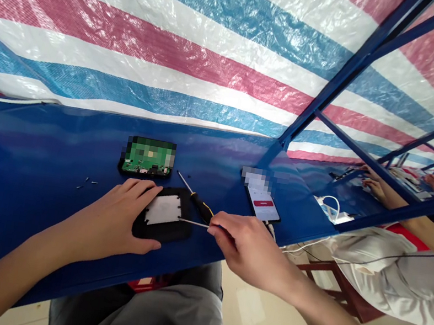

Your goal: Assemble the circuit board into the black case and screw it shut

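Note:
My left hand (pixel 128 214) is closed around the left side of a black plastic casing (pixel 183 230), thumb at its near edge and fingers at its far edge. A white panel (pixel 164 210) with small dark spots along its edges sits in the casing. My right hand (pixel 245 243) pinches a thin metal rod-like tool (pixel 195 224); its tip meets the panel's right edge, and its other end is hidden in my fingers. Just behind lies a screwdriver (pixel 200 204) with a black and yellow handle. Farther back, a green circuit board (pixel 148 157) rests in a black shell.
Several small screws (pixel 86 181) lie left of my left hand. A lit phone (pixel 262 195) with a white cable lies to the right on the blue table (pixel 26 151). A blue metal frame (pixel 331 87) rises beyond it. Another person's arm (pixel 402 209) reaches over the neighbouring table.

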`<state>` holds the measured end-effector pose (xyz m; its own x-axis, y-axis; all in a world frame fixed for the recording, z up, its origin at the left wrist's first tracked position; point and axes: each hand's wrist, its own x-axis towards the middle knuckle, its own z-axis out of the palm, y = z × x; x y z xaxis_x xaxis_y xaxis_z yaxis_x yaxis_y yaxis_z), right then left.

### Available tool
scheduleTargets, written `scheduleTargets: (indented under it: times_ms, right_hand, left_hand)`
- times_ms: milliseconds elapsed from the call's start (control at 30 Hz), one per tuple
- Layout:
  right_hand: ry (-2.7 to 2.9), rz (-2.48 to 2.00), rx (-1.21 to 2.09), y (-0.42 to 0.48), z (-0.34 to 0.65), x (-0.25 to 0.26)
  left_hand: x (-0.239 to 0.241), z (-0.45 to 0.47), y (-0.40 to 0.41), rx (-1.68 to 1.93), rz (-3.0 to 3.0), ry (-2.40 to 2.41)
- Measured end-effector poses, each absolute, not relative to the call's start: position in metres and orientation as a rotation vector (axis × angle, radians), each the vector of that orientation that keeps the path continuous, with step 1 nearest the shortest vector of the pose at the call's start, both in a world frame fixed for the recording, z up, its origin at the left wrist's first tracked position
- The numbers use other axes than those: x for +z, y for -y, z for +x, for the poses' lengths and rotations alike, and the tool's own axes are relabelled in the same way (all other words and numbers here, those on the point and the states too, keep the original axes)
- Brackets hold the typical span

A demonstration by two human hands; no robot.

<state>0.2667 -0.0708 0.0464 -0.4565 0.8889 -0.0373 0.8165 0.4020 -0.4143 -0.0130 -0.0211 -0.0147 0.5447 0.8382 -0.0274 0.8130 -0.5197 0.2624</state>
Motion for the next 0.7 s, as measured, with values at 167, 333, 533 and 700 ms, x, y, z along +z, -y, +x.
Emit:
scheduleTargets:
  times_ms: [167,333,533,700]
  right_hand:
    - [2.509,-1.601,0.553,0.082,0.255,0.039]
    - [2.476,-1.676,0.544,0.087,0.244,0.024]
    - [2.414,-1.800,0.646,0.098,0.233,0.010]
    - [2.171,-1.837,0.731,0.111,0.226,-0.006]
  left_hand:
    - [-0.011,-0.006,0.028,0.170,2.583,-1.410]
    - [-0.012,-0.003,0.031,0.172,2.538,-1.456]
    - [-0.015,0.000,0.031,0.167,2.523,-1.494]
    - [-0.016,0.000,0.031,0.175,2.514,-1.508]
